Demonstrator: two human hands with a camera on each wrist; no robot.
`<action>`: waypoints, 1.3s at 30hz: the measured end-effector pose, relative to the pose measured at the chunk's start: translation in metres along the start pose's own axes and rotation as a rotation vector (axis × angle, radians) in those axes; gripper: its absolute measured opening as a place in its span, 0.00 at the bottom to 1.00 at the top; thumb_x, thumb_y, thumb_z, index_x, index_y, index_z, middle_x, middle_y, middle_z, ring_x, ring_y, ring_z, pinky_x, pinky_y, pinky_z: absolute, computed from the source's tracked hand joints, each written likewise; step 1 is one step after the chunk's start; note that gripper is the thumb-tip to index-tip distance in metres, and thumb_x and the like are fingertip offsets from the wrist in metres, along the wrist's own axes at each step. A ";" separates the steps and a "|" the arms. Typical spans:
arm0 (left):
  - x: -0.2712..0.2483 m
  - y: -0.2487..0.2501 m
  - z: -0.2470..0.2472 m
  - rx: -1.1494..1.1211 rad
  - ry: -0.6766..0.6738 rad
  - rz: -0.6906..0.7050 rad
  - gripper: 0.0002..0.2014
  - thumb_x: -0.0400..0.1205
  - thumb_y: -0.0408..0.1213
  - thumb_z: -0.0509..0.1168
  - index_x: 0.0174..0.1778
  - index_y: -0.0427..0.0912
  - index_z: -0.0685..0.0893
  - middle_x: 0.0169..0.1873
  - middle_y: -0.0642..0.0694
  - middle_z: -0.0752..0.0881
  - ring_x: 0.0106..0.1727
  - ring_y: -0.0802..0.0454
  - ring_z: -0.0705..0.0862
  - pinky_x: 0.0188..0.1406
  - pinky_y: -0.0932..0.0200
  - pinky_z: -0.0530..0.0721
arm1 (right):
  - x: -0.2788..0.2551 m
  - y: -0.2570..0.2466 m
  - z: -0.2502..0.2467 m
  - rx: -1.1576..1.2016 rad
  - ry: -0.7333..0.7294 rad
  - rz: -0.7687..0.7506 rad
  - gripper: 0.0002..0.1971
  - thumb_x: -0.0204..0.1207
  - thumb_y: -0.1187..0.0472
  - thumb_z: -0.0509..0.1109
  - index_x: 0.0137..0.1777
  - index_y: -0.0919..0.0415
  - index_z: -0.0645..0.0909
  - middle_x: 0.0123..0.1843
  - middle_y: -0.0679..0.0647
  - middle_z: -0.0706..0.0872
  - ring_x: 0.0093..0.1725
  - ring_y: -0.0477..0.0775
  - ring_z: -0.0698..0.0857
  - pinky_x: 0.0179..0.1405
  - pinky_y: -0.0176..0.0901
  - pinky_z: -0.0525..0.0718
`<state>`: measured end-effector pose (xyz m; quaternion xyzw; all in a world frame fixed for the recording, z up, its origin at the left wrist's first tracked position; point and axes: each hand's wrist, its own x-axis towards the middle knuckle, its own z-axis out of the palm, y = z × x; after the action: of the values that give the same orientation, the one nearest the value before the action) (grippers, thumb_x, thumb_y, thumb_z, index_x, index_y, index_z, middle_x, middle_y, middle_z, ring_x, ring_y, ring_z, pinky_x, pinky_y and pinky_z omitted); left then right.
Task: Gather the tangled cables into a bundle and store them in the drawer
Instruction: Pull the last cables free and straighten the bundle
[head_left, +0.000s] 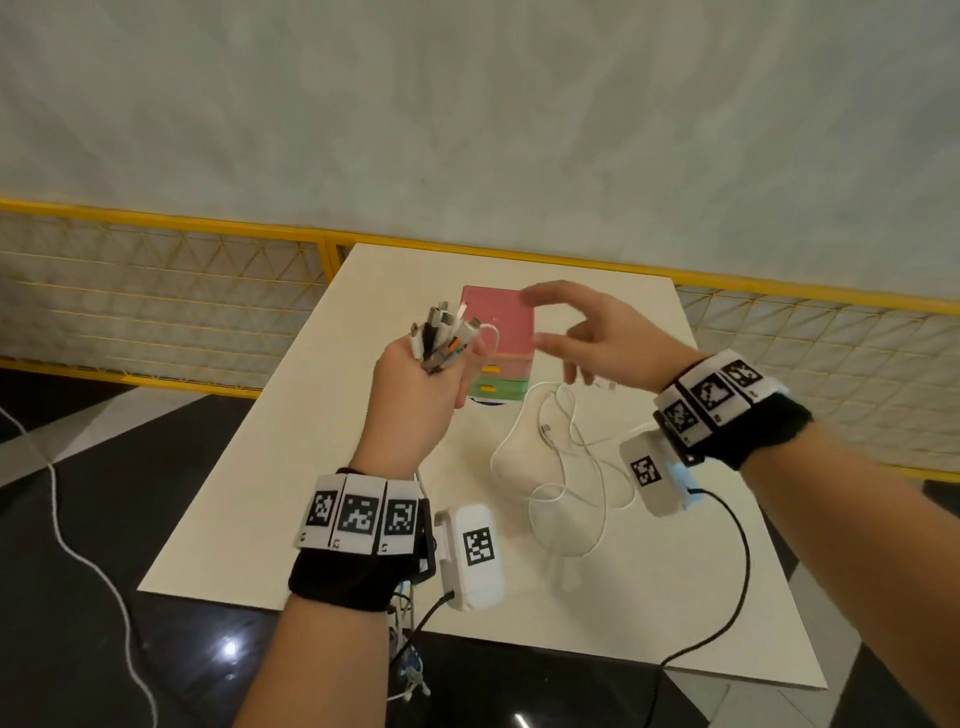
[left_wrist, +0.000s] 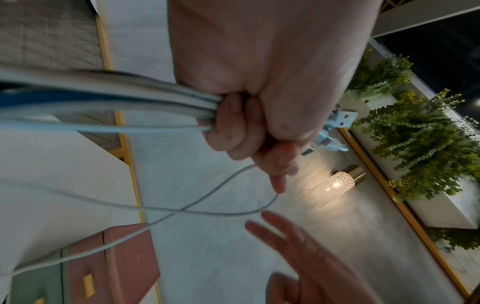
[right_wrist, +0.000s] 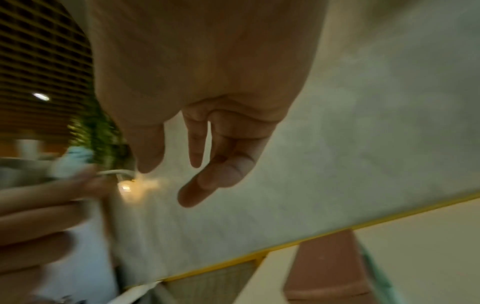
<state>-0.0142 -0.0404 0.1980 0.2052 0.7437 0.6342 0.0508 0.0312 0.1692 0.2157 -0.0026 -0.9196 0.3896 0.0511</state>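
Left hand (head_left: 415, 395): clenched round bundle of cable ends (head_left: 441, 332), raised. Right hand (head_left: 592, 338): fingers spread, grasping nothing, just beside it. Loose white cable (head_left: 561, 467): on table (head_left: 260, 493) below right hand. Drawer unit (head_left: 501, 353): beyond both hands. Advice: gather trailing slack before storing.

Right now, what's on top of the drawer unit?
Nothing rests on the drawer unit: its pink top shows bare. The right hand, open, hangs above its far right corner and hides that part. The left hand grips the cable bundle beside it.
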 end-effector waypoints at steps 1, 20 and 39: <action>-0.002 0.001 0.002 0.006 -0.021 0.008 0.19 0.84 0.44 0.66 0.34 0.32 0.83 0.20 0.41 0.74 0.21 0.56 0.70 0.25 0.71 0.71 | -0.004 -0.013 0.008 0.018 -0.030 -0.037 0.21 0.79 0.59 0.69 0.71 0.55 0.72 0.65 0.42 0.80 0.29 0.38 0.84 0.26 0.35 0.81; -0.048 0.002 -0.014 -0.014 -0.150 0.012 0.04 0.80 0.36 0.72 0.45 0.39 0.88 0.13 0.58 0.75 0.16 0.63 0.69 0.20 0.73 0.68 | -0.106 -0.104 0.003 -0.324 0.157 -0.033 0.06 0.80 0.55 0.66 0.48 0.53 0.84 0.19 0.46 0.81 0.22 0.42 0.78 0.28 0.26 0.71; -0.127 0.027 -0.014 -0.013 -0.480 0.078 0.30 0.89 0.51 0.50 0.33 0.41 0.90 0.49 0.57 0.92 0.59 0.66 0.85 0.60 0.76 0.73 | -0.163 -0.090 0.112 -0.027 -0.173 -0.014 0.21 0.80 0.51 0.65 0.69 0.61 0.74 0.67 0.49 0.81 0.66 0.39 0.77 0.70 0.37 0.73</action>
<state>0.1032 -0.0968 0.2031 0.3783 0.6976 0.5738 0.2026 0.1855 0.0186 0.1880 0.0369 -0.9258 0.3754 -0.0256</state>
